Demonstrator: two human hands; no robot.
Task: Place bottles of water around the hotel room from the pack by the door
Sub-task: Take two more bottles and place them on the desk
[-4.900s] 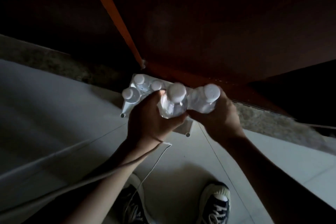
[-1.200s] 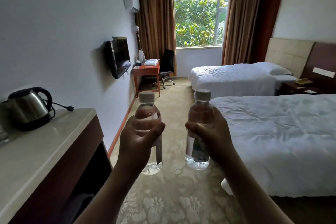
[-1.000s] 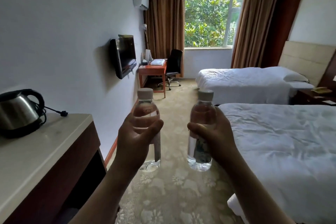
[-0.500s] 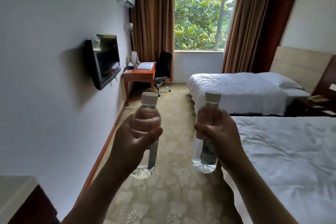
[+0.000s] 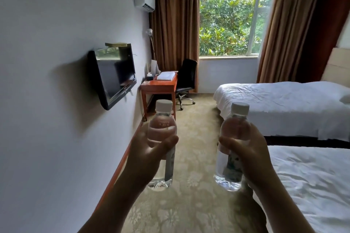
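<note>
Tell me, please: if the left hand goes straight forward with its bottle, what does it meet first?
Probably the wooden desk. The left hand with its bottle points along the carpet beside the wall; depth is unclear.

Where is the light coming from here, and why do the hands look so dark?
Head view: daylight enters through the far window, so the left hand and right hand are backlit; both bottles glow through; the television casts a soft wall shadow.

Carpet aisle (image 5: 197, 138) runs open ahead – wall (image 5: 47, 100) left (television (image 5: 115, 73) jutting), beds (image 5: 303, 176) right
</note>
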